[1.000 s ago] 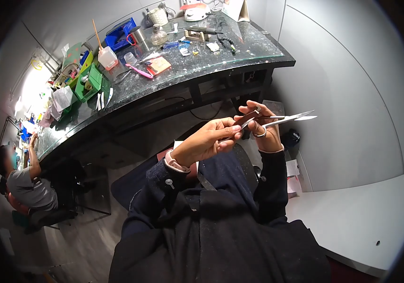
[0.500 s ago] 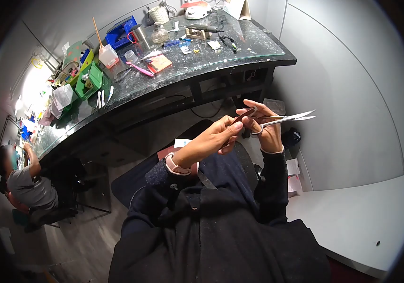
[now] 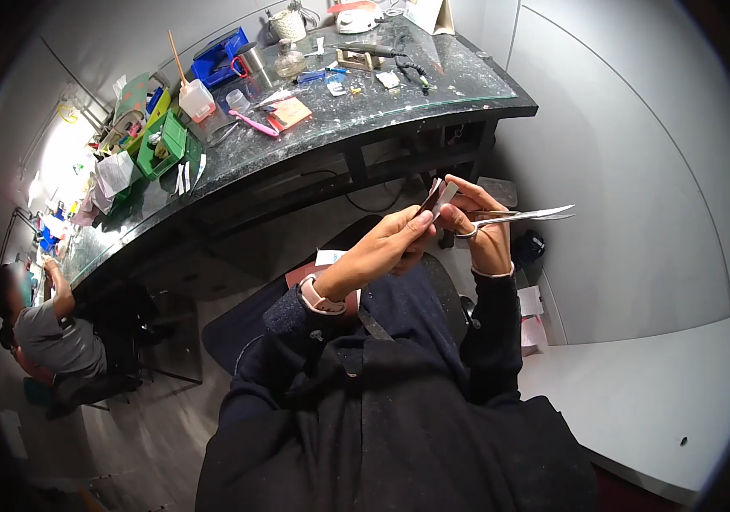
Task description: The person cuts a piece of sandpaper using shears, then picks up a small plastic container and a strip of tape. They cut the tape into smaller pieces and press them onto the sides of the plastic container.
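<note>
A pair of silver scissors hangs on my right hand, its blades pointing right. The fingers of that hand also touch a dark brown strip with a pale strip beside it. My left hand, with a pale pink watch at the wrist, pinches both strips at their lower ends. The two hands meet above my lap, in front of the dark table. Below my left forearm, a reddish-brown sheet and a small white piece show in part.
The dark glass-topped table holds a green bin, a blue bin, a pink-handled tool, an orange packet and bottles. A co-worker sits at the far left. A white surface is at right.
The brown strip is now tilted more upright, and the pale strip shows beside it. The scissors have shifted slightly, their blades now nearly together.
</note>
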`<state>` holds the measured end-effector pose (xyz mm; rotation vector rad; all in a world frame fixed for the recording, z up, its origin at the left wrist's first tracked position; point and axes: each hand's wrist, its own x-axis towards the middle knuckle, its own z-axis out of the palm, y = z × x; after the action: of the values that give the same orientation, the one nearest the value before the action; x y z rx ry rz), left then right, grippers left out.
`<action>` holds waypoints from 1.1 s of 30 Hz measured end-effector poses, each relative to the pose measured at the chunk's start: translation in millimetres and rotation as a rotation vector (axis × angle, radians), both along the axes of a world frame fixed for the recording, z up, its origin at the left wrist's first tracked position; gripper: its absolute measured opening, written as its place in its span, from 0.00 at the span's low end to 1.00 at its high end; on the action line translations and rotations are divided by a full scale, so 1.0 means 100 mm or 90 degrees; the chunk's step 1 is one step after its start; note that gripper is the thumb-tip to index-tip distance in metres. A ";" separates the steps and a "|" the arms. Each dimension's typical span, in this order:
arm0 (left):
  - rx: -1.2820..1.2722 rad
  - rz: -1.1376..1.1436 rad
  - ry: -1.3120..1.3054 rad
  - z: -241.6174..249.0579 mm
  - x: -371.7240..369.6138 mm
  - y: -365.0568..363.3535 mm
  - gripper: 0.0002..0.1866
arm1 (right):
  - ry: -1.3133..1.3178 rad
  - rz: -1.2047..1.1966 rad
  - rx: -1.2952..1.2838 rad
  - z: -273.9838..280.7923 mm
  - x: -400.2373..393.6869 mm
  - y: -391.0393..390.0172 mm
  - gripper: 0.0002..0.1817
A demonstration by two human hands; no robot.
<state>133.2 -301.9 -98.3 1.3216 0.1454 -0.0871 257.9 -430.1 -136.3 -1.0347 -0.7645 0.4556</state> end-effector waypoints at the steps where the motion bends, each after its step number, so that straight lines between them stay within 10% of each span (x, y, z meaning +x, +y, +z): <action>1: -0.008 0.015 0.016 0.01 0.00 -0.01 0.16 | -0.001 -0.008 -0.006 -0.01 0.00 0.00 0.23; 18: 0.323 0.121 -0.156 -0.21 0.07 -0.01 0.18 | 0.053 -0.037 -0.028 -0.05 -0.06 0.09 0.20; 33: 0.133 0.162 -0.086 -0.30 0.10 0.08 0.19 | 0.058 -0.055 0.013 -0.08 -0.04 0.04 0.13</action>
<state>143.1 -294.1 -128.6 1.5021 0.2108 0.2387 253.9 -426.3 -144.6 -1.0163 -0.6394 0.4167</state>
